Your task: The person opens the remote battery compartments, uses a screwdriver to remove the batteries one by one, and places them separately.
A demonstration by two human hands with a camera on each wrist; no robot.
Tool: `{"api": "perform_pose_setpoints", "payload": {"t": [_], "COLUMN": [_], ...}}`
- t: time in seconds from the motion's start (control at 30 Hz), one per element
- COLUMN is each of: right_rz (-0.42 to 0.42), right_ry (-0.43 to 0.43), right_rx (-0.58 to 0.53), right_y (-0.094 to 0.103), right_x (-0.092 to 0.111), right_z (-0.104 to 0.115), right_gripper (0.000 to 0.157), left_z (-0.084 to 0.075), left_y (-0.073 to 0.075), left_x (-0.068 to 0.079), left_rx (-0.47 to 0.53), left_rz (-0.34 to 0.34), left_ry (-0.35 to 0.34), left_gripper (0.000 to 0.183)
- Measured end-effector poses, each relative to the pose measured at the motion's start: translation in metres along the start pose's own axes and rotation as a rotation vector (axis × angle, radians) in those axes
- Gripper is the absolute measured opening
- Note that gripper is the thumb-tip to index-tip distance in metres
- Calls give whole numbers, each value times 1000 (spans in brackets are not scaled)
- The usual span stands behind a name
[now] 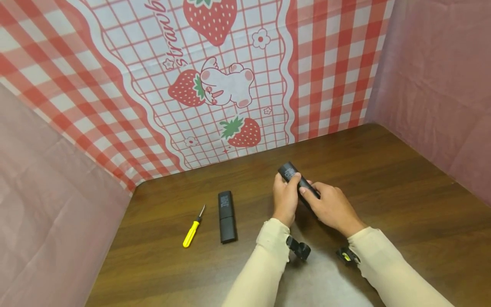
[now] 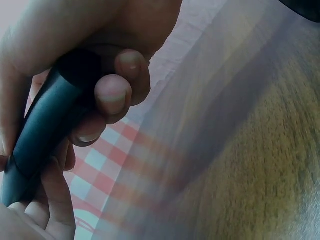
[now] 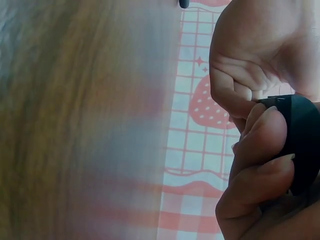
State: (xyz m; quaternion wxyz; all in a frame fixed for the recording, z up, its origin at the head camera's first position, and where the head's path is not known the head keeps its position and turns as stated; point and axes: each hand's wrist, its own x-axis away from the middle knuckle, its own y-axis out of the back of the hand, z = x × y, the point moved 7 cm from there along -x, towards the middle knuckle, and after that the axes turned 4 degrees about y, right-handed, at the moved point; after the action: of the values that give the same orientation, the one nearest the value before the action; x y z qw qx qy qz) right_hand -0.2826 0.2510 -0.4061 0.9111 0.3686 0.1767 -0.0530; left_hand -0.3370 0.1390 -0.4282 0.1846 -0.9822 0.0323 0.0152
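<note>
Both hands hold a slim black remote control (image 1: 287,168), its back with pale printed text facing up and tilted above the table. My left hand (image 1: 286,197) grips the far half, with the thumb lying on the back. Around the near half curl the fingers of my right hand (image 1: 334,207), its thumb pressing on top. In the left wrist view, a seam crosses the remote's dark body (image 2: 47,117) between the hands. The right wrist view shows its rounded end (image 3: 304,145) against the curled fingers. The buttons side is hidden.
To the left on the wooden table (image 1: 161,273) lies a second black remote control (image 1: 228,230), text side up. Beside it is a screwdriver (image 1: 191,234) with a yellow handle. A strawberry-print checked cloth (image 1: 330,85) hangs behind, and pink cloth (image 1: 433,85) encloses the sides.
</note>
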Motion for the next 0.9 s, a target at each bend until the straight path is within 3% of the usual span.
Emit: {"api": "perform_pose_setpoints", "payload": {"t": [0.9], "right_rz": [1], "right_ry": [23], "right_rx": [-58], "right_y": [-6], "right_x": [1], "right_z": [0], "right_gripper": [41], "left_z": [4], "left_y": [6], "left_x": [-2], "left_rx": [-10], "left_rz": [-14], "left_ry": [-2], "left_gripper": [23]}}
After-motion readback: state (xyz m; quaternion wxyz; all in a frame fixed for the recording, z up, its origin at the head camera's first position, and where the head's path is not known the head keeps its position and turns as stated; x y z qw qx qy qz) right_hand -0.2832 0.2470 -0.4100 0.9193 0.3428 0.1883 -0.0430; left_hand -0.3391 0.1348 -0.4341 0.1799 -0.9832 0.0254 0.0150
